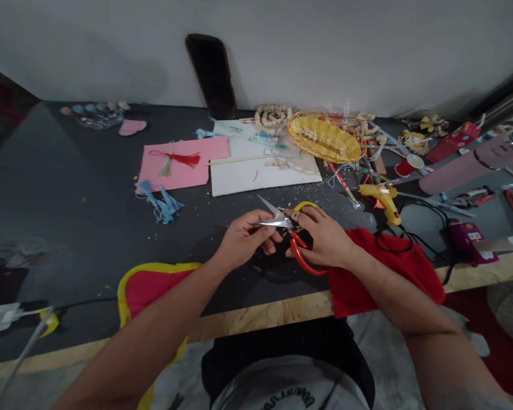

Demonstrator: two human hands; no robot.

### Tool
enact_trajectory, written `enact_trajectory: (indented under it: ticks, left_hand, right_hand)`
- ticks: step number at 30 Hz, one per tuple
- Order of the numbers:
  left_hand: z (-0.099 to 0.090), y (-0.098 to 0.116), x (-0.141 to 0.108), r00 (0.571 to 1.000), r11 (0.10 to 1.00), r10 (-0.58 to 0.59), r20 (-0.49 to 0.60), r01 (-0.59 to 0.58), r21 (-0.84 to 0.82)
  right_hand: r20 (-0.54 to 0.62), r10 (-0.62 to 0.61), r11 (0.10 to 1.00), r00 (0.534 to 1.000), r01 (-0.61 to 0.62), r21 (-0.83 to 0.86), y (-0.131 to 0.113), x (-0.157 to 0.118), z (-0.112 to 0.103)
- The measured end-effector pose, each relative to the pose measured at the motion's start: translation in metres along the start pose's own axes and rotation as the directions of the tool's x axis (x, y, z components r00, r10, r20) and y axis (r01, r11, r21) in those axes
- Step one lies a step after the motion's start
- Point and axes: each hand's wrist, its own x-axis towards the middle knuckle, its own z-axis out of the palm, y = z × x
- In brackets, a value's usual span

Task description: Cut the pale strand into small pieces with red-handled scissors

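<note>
My right hand (325,236) is wrapped round the handles of a pair of scissors (301,250), red on the near side and yellow on the far side. The scissor blades are apart and point left. My left hand (245,239) is closed at the blades, its fingers pinching a small pale piece (279,215) that lies between them; its exact shape is too small to tell. Pale crumbs are scattered on the dark table under and beyond the hands.
Beyond the hands lie a white board (265,176), pink sheet (175,181), tassels (165,206) and yellow basket (325,136). A glue gun (381,199), red cloth (385,273) and pink bottle (465,165) are at right. A phone (212,77) leans on the wall.
</note>
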Motion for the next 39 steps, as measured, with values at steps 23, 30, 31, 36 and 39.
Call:
enact_trajectory:
  ticks: [23, 30, 31, 36, 39]
  left_hand:
    - [0.001, 0.004, -0.001, 0.986, 0.985, 0.111, -0.127, -0.092, 0.146]
    - [-0.001, 0.003, -0.001, 0.995, 0.991, 0.028, -0.091, -0.016, 0.133]
    - [-0.001, 0.002, 0.0, 0.996, 0.993, 0.017, -0.085, -0.007, 0.121]
    - [-0.002, 0.003, -0.001, 0.998, 0.992, -0.011, -0.065, 0.019, 0.126]
    - [-0.002, 0.003, -0.001, 0.998, 0.995, -0.001, -0.061, 0.007, 0.097]
  right_hand:
    - [0.052, 0.072, 0.997, 0.996, -0.072, -0.019, -0.011, -0.004, 0.003]
    - [0.041, 0.038, 0.998, 0.998, -0.036, -0.054, -0.01, -0.001, -0.002]
    - [0.049, 0.03, 0.998, 0.998, -0.027, -0.054, -0.01, 0.0, -0.002]
    - [0.029, -0.053, 0.998, 0.998, 0.054, -0.029, -0.006, -0.001, 0.003]
    - [-0.001, -0.054, 0.998, 0.999, 0.053, -0.035, -0.006, -0.003, 0.006]
